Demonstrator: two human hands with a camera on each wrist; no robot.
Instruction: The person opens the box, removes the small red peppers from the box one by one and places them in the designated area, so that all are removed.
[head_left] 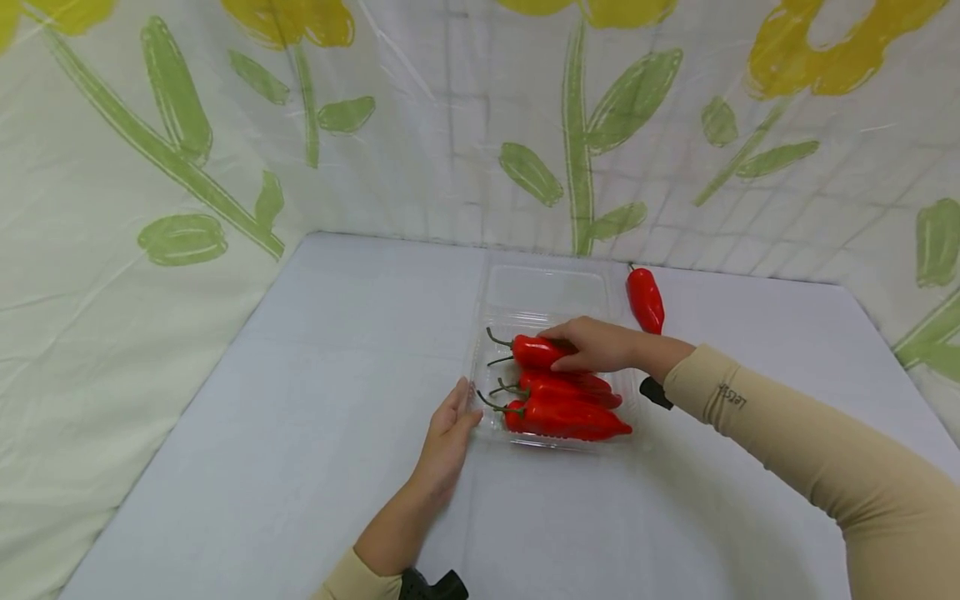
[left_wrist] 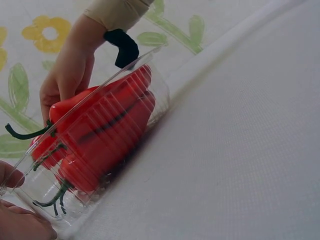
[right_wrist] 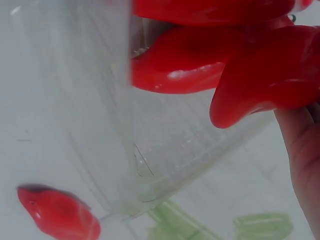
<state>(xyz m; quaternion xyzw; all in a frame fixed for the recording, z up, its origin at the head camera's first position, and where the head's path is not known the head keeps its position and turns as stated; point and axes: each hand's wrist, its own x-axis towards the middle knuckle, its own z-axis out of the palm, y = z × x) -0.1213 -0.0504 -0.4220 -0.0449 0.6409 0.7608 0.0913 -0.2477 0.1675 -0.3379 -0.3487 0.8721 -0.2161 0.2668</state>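
Several red peppers (head_left: 568, 419) with green stems lie side by side in a clear plastic clamshell box (head_left: 555, 444), its lid (head_left: 546, 290) folded back. Over the box's far part, my right hand (head_left: 596, 343) grips the topmost red pepper (head_left: 527, 352) from above. That held pepper (right_wrist: 270, 75) shows its pointed tip in the right wrist view, above the box floor. At the box's left side, my left hand (head_left: 447, 433) pinches the wall. In the left wrist view the left hand's thumb (left_wrist: 11, 175) and fingers are on either side of the plastic.
One more red pepper (head_left: 645, 300) lies outside the box, near the table's back edge, right of the lid. The white-covered table (head_left: 315, 417) meets a flower-printed curtain (head_left: 420, 150) behind. A black wrist device (head_left: 656, 392) hangs under my right wrist.
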